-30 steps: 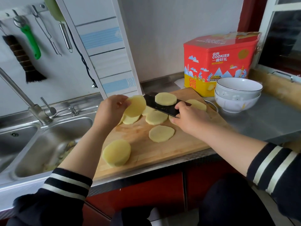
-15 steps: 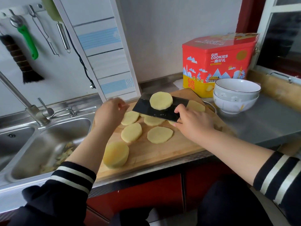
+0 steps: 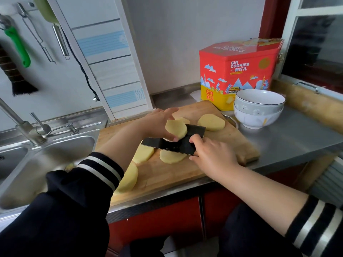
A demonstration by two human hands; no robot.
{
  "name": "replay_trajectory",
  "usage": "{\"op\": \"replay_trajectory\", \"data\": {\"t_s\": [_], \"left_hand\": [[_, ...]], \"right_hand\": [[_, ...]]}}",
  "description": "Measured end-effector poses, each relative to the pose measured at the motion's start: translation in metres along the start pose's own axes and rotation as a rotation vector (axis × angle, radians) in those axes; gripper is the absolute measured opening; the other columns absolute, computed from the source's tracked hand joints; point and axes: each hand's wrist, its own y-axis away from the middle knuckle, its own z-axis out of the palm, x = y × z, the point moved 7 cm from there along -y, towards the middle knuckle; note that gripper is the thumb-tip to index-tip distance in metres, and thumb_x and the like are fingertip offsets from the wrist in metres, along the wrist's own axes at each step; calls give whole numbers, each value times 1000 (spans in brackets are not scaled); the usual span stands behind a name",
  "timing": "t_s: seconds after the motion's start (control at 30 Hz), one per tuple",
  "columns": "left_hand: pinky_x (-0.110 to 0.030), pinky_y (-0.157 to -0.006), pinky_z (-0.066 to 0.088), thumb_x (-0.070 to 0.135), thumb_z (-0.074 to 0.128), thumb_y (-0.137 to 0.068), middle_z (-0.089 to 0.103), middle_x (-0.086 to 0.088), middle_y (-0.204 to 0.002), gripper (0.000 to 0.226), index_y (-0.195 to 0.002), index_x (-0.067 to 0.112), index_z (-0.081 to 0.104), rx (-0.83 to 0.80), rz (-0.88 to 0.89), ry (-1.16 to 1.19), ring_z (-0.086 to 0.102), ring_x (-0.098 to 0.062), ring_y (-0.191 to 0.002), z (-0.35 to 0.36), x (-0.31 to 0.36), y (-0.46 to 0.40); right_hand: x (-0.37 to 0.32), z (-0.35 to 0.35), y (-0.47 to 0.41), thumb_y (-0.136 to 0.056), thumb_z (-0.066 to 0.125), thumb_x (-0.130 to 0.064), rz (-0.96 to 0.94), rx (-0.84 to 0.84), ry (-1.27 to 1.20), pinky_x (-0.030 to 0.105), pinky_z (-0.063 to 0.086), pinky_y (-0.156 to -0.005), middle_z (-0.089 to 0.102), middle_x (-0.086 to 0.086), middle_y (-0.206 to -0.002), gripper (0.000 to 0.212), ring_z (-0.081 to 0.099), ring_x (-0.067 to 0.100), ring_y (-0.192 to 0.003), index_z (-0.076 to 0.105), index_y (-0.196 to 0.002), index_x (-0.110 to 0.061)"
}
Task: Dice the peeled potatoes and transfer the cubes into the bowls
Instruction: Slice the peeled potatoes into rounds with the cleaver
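Fingers point(image 3: 174, 139) of left hand point(image 3: 159, 123): pinching round pale-yellow potato slice point(image 3: 176, 129), thumb under its near edge, other fingers spread over the top. Slice resting on flat of wide dark cleaver blade point(image 3: 174, 143), blade held level just above the board.

Left of those fingers: stainless steel double sink point(image 3: 46, 160) with tap; scraps in the near basin, blurred. Above it, utensils hanging on the wall, incl. green-handled tool point(image 3: 17, 46).

Below and just left of the fingers: more flat potato slices on rectangular wooden cutting board point(image 3: 167, 175). One slice point(image 3: 144, 154) partly under the blade's left end, one thick slice point(image 3: 128, 178) near the board's front edge, partly hidden by the left sleeve.

Directly below the fingers: another slice point(image 3: 172, 157) poking out from under the blade's near edge.

Right of them: right hand point(image 3: 213, 156) closed round the cleaver at the handle end, forefinger on the blade's flat; handle itself hidden.

Beyond, up-right: one slice point(image 3: 211, 122) alone at the board's far right corner.

Further right, off the board on steel counter point(image 3: 289, 138): two stacked white bowls point(image 3: 258, 108), top one empty, touching red-and-yellow "Gift COOKIES" tin point(image 3: 239, 71) behind them.
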Motion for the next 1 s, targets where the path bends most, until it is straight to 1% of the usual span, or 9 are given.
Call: {"op": "replay_trajectory", "data": {"t_s": [0.1,0.2,0.27,0.33,0.5,0.6,0.67,0.87,1.0], "left_hand": [[-40,-108,35,53,82,-69,52,10,-137,105,-150,38,17,-8,-10,38,40,-19,-129,4,-1,-2],[-42,-102,43,51,84,-67,52,9,-131,91,-139,38,29,26,-19,98,46,-18,-119,6,-2,-2],[-42,-100,44,49,84,-67,51,8,-130,85,-133,35,32,61,-11,107,47,-17,-115,7,0,-1],[-41,-100,44,49,84,-67,50,7,-130,86,-133,34,31,71,-9,108,47,-17,-115,7,1,-1],[-38,-103,39,52,81,-69,49,8,-136,93,-141,37,25,-12,-32,111,44,-16,-121,10,0,-3],[-36,-102,38,53,80,-70,48,10,-133,87,-139,38,28,-6,-21,114,39,-13,-120,10,-1,-4],[-36,-102,38,55,79,-70,48,11,-131,85,-137,39,30,6,-17,124,38,-12,-121,12,-3,-5],[-38,-105,37,49,80,-72,49,7,-129,78,-135,33,35,67,-54,184,37,-14,-122,15,-10,-10],[-39,-105,37,48,79,-73,43,-1,-135,80,-138,29,35,160,-114,124,39,-23,-126,6,-20,-13]], "right_hand": [[-1,5,3,-96,50,-48,-22,15,19,29,36,-54,61,0,-102,47,63,22,-85,35,-132,-22],[1,10,2,-96,50,-47,-26,19,12,29,37,-54,61,0,-102,47,63,22,-84,36,-133,-21],[3,11,2,-96,51,-46,-25,33,0,29,36,-54,61,2,-103,46,64,24,-84,39,-132,-21],[5,13,2,-95,52,-46,-29,45,11,29,35,-54,61,3,-103,45,64,25,-84,41,-130,-20],[4,14,4,-96,50,-46,-51,46,33,29,36,-54,62,3,-102,43,64,25,-82,42,-128,-19],[4,16,3,-90,62,-46,-57,34,74,27,31,-47,64,3,-88,42,64,24,-68,51,-118,-16],[4,16,1,-81,74,-45,-58,27,98,24,26,-42,62,3,-74,43,61,23,-54,58,-106,-14],[1,17,1,-84,70,-44,-109,43,102,23,29,-42,64,2,-76,42,62,22,-58,57,-110,-13],[3,20,1,-68,85,-40,-118,42,85,20,24,-37,58,1,-61,48,55,21,-43,62,-97,-10]]}}
